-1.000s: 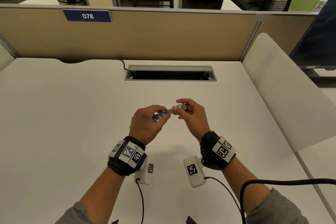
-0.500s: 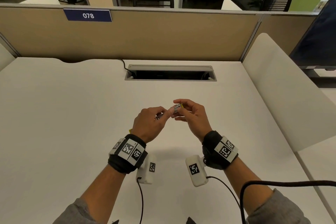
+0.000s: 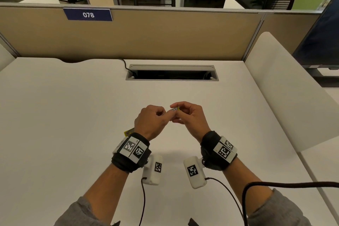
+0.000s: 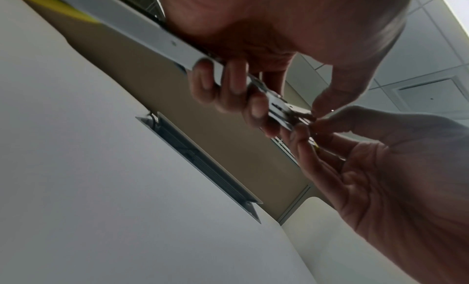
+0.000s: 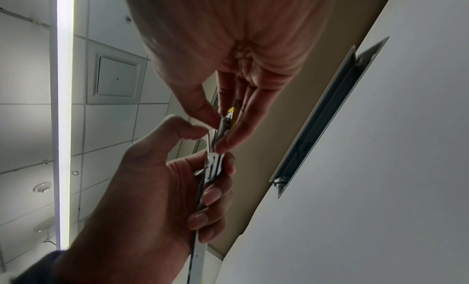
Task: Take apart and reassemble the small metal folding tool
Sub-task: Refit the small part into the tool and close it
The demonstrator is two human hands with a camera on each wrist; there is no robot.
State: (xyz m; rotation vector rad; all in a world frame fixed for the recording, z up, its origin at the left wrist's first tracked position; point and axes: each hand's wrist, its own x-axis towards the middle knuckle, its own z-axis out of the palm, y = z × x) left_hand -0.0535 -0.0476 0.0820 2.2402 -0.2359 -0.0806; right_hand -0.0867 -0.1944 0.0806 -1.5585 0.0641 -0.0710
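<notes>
Both hands hold the small metal folding tool (image 3: 174, 109) above the middle of the white desk (image 3: 73, 134). My left hand (image 3: 152, 122) grips its shiny body (image 4: 279, 111) with curled fingers and thumb. My right hand (image 3: 189, 117) pinches the other end (image 5: 224, 125) between thumb and fingers; a yellow bit (image 5: 233, 110) shows there. The two hands touch, and most of the tool is hidden between the fingers in the head view.
A small yellow object (image 3: 128, 131) lies on the desk just left of my left wrist. A cable slot (image 3: 172, 75) opens at the desk's back, before a tan partition (image 3: 146, 38). A white side panel (image 3: 286, 86) rises on the right. Cables trail from both wrist cameras.
The hands have come closer together, so less of the tool shows between them. The tool's exposed length has shrunk as the right hand pushed its end toward the left hand.
</notes>
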